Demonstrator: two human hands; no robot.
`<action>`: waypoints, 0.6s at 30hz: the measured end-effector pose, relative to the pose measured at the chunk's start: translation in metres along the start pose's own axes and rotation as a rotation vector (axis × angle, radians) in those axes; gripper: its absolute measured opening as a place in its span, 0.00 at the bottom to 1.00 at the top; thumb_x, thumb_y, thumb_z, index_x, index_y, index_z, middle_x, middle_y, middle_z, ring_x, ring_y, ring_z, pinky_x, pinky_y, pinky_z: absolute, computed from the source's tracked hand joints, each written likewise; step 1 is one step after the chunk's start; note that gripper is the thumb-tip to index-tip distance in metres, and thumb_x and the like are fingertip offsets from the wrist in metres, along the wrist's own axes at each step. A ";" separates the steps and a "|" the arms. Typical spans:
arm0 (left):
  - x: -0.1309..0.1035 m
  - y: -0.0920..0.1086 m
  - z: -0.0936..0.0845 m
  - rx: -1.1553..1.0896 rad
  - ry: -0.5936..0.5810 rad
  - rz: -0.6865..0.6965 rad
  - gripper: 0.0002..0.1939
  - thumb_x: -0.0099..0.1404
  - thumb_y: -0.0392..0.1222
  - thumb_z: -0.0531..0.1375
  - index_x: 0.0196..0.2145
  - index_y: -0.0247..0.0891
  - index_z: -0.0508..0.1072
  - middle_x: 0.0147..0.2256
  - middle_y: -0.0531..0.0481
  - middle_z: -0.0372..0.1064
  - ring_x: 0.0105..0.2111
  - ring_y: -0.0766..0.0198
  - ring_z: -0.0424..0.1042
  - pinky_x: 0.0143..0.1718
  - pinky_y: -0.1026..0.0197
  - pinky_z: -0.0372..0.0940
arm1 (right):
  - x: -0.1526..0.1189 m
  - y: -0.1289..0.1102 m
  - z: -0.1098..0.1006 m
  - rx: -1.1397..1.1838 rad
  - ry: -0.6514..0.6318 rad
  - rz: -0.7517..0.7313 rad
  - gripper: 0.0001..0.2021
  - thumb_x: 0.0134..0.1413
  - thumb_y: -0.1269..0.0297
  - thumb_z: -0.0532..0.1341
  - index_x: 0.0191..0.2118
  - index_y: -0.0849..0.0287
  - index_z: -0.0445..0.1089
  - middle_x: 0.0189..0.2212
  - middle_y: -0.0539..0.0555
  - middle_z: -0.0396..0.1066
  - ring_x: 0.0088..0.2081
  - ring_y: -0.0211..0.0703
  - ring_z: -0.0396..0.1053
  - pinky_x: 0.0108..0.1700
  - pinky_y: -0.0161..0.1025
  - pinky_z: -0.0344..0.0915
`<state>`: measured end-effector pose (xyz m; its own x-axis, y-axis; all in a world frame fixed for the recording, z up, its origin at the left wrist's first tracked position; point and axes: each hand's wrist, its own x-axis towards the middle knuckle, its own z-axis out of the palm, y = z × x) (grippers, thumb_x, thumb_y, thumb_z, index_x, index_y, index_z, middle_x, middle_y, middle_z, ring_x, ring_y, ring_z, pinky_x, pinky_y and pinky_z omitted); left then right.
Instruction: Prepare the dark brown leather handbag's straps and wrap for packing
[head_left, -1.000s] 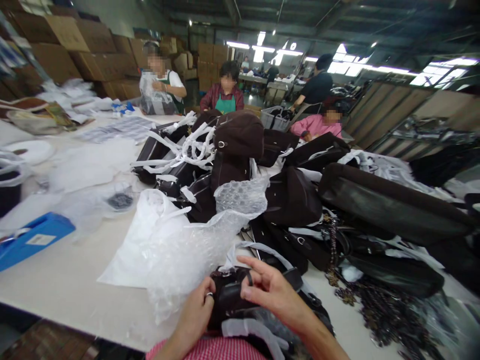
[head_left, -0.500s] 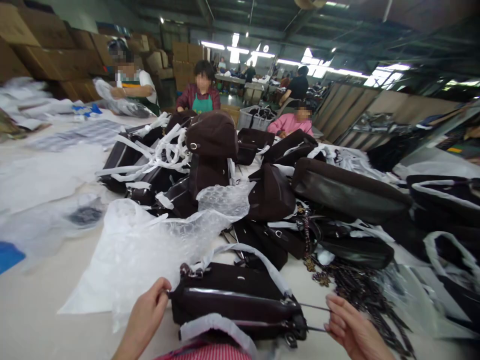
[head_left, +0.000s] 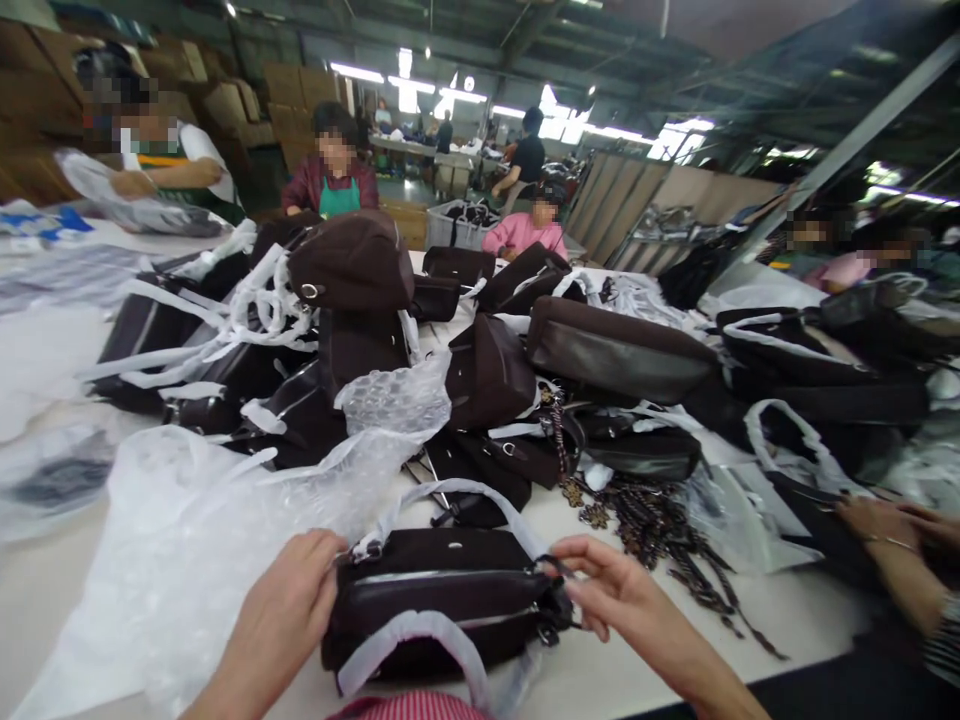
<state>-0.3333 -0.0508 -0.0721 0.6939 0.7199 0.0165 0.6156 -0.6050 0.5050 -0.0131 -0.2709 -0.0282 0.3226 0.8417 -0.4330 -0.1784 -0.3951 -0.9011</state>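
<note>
A dark brown handbag [head_left: 439, 590] lies on the table close in front of me, with white-wrapped handles rising at its back and front. My left hand [head_left: 292, 590] is closed on the bag's left end, its fingertips partly hidden. At the other end, my right hand [head_left: 619, 590] has thumb and fingers bent around the dark strap and metal hardware [head_left: 551, 600]. Light zip lines run along the top of the bag. A white plastic sheet [head_left: 172, 540] lies to the left, near my left hand.
Behind the bag stands a pile of similar brown bags [head_left: 622, 340], with bubble wrap [head_left: 397, 395] among them. Beaded dark straps [head_left: 660, 530] lie to the right. A co-worker's hands [head_left: 892, 530] rest on another bag at the right edge. Several people sit across the table.
My right hand has moved in against the bag's right end; the dark cords stretched out there before no longer show taut. The view has turned right, bringing a co-worker's hands into sight.
</note>
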 end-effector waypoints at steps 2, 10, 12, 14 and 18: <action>0.014 0.041 0.008 -0.119 -0.047 0.237 0.18 0.69 0.34 0.46 0.45 0.40 0.74 0.45 0.45 0.74 0.46 0.57 0.73 0.49 0.56 0.68 | 0.005 -0.006 0.015 -0.025 -0.100 -0.026 0.25 0.47 0.48 0.73 0.47 0.57 0.71 0.39 0.55 0.77 0.27 0.34 0.65 0.30 0.34 0.62; 0.057 0.178 0.080 0.057 -0.568 0.492 0.22 0.66 0.32 0.53 0.57 0.35 0.67 0.43 0.39 0.77 0.40 0.50 0.77 0.41 0.52 0.73 | 0.012 0.003 0.000 -0.065 0.178 -0.152 0.23 0.49 0.43 0.70 0.42 0.57 0.72 0.31 0.49 0.71 0.33 0.42 0.71 0.40 0.42 0.67; 0.067 0.189 0.090 0.090 -0.612 0.414 0.20 0.66 0.34 0.54 0.55 0.33 0.69 0.41 0.37 0.78 0.39 0.46 0.78 0.41 0.48 0.73 | 0.005 0.009 -0.008 -0.073 0.203 -0.131 0.24 0.49 0.41 0.69 0.42 0.57 0.72 0.29 0.49 0.69 0.33 0.43 0.71 0.40 0.42 0.67; 0.075 0.194 0.096 0.086 -0.619 0.388 0.14 0.67 0.37 0.56 0.48 0.35 0.74 0.39 0.38 0.79 0.40 0.46 0.79 0.43 0.49 0.72 | -0.002 0.018 -0.014 -0.069 0.227 -0.111 0.25 0.50 0.40 0.68 0.42 0.57 0.72 0.30 0.49 0.68 0.33 0.43 0.71 0.39 0.42 0.66; 0.078 0.202 0.104 0.031 -0.624 0.397 0.10 0.67 0.35 0.56 0.40 0.41 0.77 0.42 0.47 0.78 0.46 0.52 0.76 0.47 0.56 0.69 | -0.007 0.036 -0.023 -0.007 0.267 -0.113 0.25 0.51 0.40 0.68 0.43 0.57 0.71 0.32 0.49 0.69 0.33 0.43 0.71 0.40 0.43 0.67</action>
<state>-0.1158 -0.1524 -0.0583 0.9442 0.1236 -0.3054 0.2782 -0.7956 0.5382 -0.0010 -0.2995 -0.0583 0.5734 0.7543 -0.3198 -0.1211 -0.3080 -0.9436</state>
